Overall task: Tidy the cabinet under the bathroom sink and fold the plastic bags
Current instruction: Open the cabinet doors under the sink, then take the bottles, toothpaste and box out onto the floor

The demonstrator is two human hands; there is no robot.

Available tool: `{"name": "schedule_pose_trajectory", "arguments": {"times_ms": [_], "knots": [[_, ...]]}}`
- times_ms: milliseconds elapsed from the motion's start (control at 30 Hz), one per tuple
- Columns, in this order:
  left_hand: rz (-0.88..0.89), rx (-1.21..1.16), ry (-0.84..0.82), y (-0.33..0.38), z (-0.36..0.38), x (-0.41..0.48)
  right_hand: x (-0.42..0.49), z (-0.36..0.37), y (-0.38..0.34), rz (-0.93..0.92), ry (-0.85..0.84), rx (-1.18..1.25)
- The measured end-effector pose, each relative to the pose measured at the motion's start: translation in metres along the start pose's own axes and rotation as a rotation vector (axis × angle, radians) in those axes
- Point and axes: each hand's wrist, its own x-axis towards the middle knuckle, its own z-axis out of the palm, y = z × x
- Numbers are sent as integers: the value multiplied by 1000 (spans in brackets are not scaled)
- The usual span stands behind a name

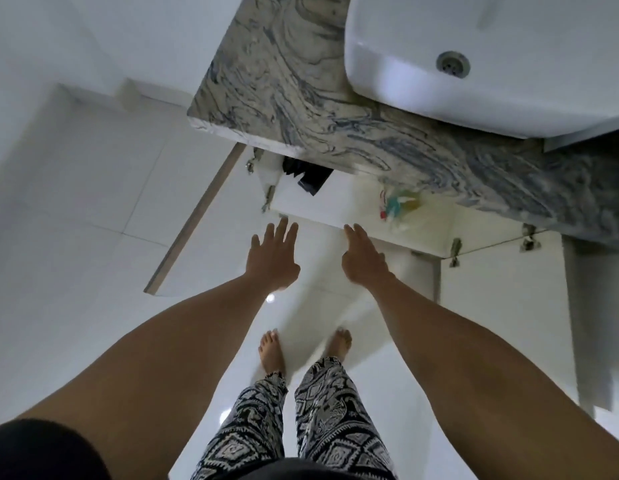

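Left cabinet door (194, 220) stands swung open, edge-on to the camera; its hinges (258, 174) show at the cabinet mouth. Risk: a knee or hip could knock this door on bending down, since it juts into the standing space.

Dark item (310, 176), black, sits at the left of the open cabinet (335, 202), partly under the marble counter (301, 98). Cannot tell what it is.

Left hand (273, 261): fingers spread, empty, held in the air just short of the cabinet's front edge. Right hand (363, 261): fingers together and extended, empty, same height, close to the edge. Neither touches anything.

Plastic bags (400, 206): a pale, translucent bundle with red, teal and yellow print, inside the cabinet to the right of centre. Blurred; probably several bags crumpled together, count unknown.

Risks: head meets the counter overhang when crouching, as the counter projects above the opening. Bags are thin and loose, so a one-handed pull could drag other contents out or tear them.

Hidden: nearly all of the cabinet interior lies under the counter. Sink (474, 64) is cut off at the right. The right-hand door (509, 289) is smeared by motion.
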Motion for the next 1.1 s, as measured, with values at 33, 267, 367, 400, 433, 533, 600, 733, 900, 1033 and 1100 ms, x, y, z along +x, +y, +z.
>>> {"name": "schedule_pose_trajectory", "arguments": {"times_ms": [33,267,367,400,433,533,600,733,900,1033,1100], "knots": [[16,-2,-14,14,2,5,-4,0,17,19,2,0],[31,13,-93,87,49,77,42,21,138,89,3,49],[45,56,-102,102,85,132,91,42,191,131,51,90],[57,71,-106,108,97,150,106,48,208,139,81,98],[71,89,-102,113,109,169,121,56,225,146,119,109],[112,131,-73,128,144,231,165,75,272,183,219,142],[130,131,-43,137,167,271,195,84,299,182,256,140],[146,116,50,154,214,349,261,95,351,90,456,111],[-39,48,34,124,270,439,343,92,397,-72,634,-12],[-99,34,84,103,322,472,394,86,408,-101,739,-175],[-85,61,190,103,343,479,409,88,409,-97,811,-211]]}}
